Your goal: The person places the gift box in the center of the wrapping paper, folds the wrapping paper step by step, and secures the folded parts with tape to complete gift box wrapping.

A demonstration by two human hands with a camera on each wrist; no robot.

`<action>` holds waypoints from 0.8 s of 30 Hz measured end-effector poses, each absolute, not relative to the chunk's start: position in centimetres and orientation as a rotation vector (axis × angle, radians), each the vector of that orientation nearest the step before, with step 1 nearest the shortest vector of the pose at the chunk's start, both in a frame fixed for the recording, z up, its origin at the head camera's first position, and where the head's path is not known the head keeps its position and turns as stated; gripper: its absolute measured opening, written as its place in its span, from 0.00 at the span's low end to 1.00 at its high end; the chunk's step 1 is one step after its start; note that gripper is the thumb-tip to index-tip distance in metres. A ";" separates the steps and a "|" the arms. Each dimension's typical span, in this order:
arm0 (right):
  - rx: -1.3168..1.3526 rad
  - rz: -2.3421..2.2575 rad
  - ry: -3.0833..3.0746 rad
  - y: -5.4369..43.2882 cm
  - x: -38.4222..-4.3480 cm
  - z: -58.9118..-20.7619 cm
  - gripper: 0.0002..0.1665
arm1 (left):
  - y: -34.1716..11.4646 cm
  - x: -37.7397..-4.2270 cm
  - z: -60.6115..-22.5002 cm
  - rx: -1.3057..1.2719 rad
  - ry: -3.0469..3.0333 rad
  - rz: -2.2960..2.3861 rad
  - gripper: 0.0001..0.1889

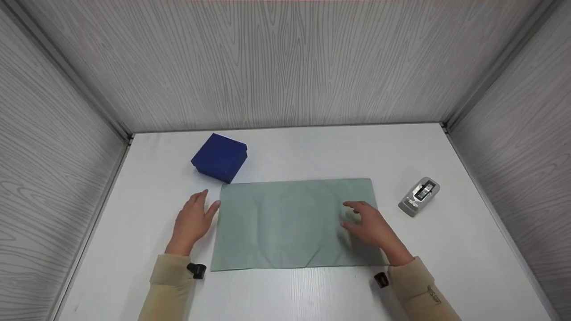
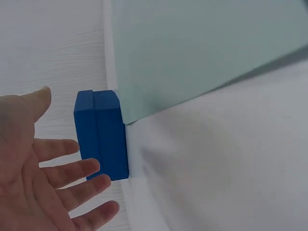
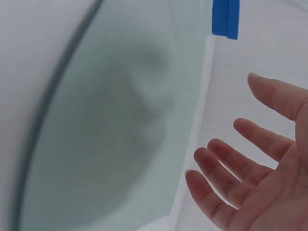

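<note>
A pale green sheet (image 1: 290, 223), creased in places, lies flat on the white table; whether it is paper or cloth I cannot tell. My left hand (image 1: 192, 220) is beside its left edge, fingers extended and thumb apart, holding nothing. Over the sheet's right part hovers my right hand (image 1: 368, 225), fingers loosely bent, with a shadow beneath it and nothing in its grasp. A dark blue box (image 1: 221, 156) sits just behind the sheet's far left corner. In the left wrist view the blue box (image 2: 108, 134) shows beyond my left fingers.
Right of the sheet lies a grey, silvery device (image 1: 419, 196) with a dark-framed window, its kind unclear. Wood-grain panels (image 1: 285, 62) close off the back and both sides of the white table (image 1: 285, 294). Tan sleeves and black wrist mounts cover my wrists.
</note>
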State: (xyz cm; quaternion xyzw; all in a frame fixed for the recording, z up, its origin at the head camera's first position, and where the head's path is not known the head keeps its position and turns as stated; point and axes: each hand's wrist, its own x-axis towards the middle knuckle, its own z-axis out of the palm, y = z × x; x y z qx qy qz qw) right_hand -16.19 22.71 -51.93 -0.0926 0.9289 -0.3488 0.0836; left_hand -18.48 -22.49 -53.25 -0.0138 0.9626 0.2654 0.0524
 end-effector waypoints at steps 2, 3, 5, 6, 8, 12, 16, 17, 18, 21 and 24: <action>-0.290 -1.055 2.755 21.8 -16.7 -51.5 0.33 | -23.1 -19.5 -52.8 -0.054 2.939 0.823 0.39; -0.299 -1.061 2.747 21.4 -16.9 -51.3 0.33 | -23.3 -20.0 -52.7 -0.061 2.943 0.832 0.39; -0.313 -1.077 2.727 20.6 -17.5 -51.1 0.34 | -23.9 -21.0 -52.7 -0.072 2.959 0.848 0.40; -0.318 -1.088 2.716 20.2 -17.8 -51.1 0.34 | -24.2 -21.4 -52.7 -0.079 2.964 0.855 0.40; -0.327 -1.107 2.696 19.4 -18.4 -51.2 0.34 | -24.5 -22.2 -52.9 -0.100 2.964 0.873 0.39; -0.298 -1.155 2.648 18.2 -19.6 -51.6 0.34 | -24.8 -23.5 -53.6 -0.159 2.944 0.947 0.37; -0.252 -1.203 2.593 17.2 -20.6 -52.0 0.34 | -25.1 -24.6 -53.9 -0.204 2.925 1.016 0.37; -0.238 -1.214 2.580 17.0 -20.7 -52.1 0.34 | -25.2 -24.9 -54.0 -0.207 2.923 1.022 0.37; -0.228 -1.223 2.570 16.9 -20.9 -52.2 0.34 | -25.2 -25.2 -54.0 -0.209 2.921 1.030 0.37; -0.198 -1.254 2.555 16.4 -21.3 -52.3 0.34 | -25.4 -26.0 -54.0 -0.196 2.910 1.062 0.39; -0.182 -1.273 2.556 16.0 -21.5 -52.5 0.33 | -25.5 -26.8 -53.9 -0.176 2.895 1.081 0.40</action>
